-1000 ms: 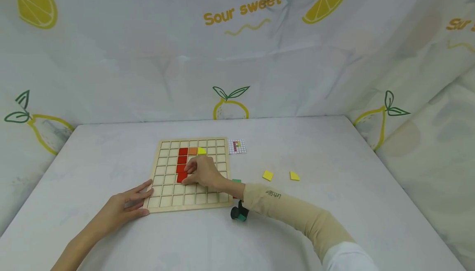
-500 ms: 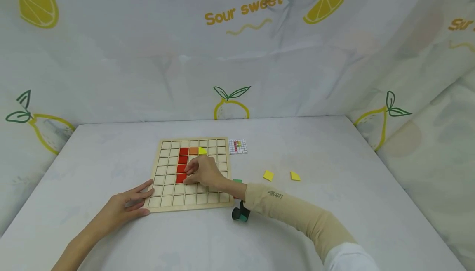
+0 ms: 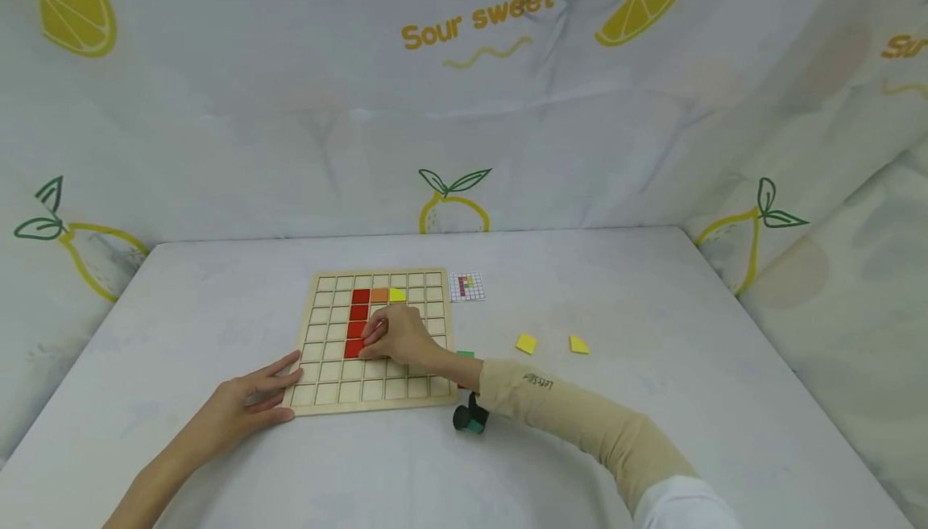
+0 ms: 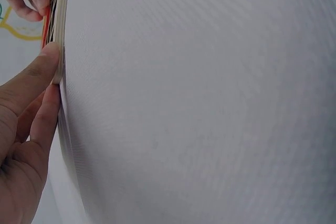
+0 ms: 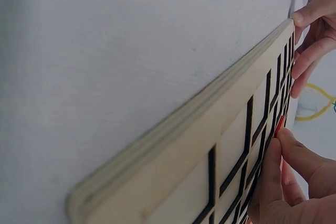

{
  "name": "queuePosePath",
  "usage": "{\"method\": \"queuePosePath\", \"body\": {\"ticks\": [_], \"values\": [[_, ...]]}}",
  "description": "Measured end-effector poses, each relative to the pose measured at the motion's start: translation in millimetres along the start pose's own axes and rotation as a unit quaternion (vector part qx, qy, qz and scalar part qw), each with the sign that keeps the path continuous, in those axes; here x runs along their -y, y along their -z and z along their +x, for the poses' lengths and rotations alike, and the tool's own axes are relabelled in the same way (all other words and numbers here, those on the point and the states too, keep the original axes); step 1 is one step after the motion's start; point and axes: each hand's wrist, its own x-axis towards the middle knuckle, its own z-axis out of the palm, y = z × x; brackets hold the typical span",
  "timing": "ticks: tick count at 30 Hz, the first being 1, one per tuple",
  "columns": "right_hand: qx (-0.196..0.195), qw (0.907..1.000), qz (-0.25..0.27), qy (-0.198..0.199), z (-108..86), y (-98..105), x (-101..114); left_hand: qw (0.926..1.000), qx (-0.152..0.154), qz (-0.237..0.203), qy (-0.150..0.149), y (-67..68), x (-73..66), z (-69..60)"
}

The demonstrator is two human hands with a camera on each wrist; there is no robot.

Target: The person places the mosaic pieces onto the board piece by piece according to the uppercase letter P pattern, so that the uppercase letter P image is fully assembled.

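Observation:
A square wooden grid board (image 3: 350, 391) lies on the white-covered table. My left hand (image 3: 235, 410) rests against its left edge near the front corner, thumb and fingers extended along the rim. With thumb and fingertips, my right hand (image 3: 402, 337) pinches a red square tile (image 3: 353, 349) at the lower end of a column of red tiles (image 3: 360, 296). In the right wrist view the pinched red tile (image 5: 279, 124) stands slightly above the grid. Beside the top red tile sit an orange tile (image 3: 379, 295) and a yellow quarter-round tile (image 3: 396, 295). My right hand covers several cells.
A small printed pattern card (image 3: 466, 287) lies by the board's far right corner. To the right are a yellow square tile (image 3: 526, 343) and a yellow quarter-round (image 3: 578, 345). A green tile (image 3: 466, 354) shows partly behind my right forearm. A black device (image 3: 470, 416) hangs under that wrist.
The lowest red tile has shifted very slightly left and down under my right fingertips. Both hands otherwise keep nearly the same places.

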Motion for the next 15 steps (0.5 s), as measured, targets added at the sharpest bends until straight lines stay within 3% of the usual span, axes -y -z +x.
{"method": "queuePosePath", "body": {"ticks": [8,15], "values": [[0.005,0.9998,0.017,-0.008,-2.4,7.4,-0.7,0.9998,0.001,-0.015,-0.016,-0.7,1.6,-1.2],[0.022,0.9957,0.084,-0.033,-16.6,38.8,-8.0,0.9992,-0.001,-0.014,-0.037,-0.9,2.5,-1.4]]}}
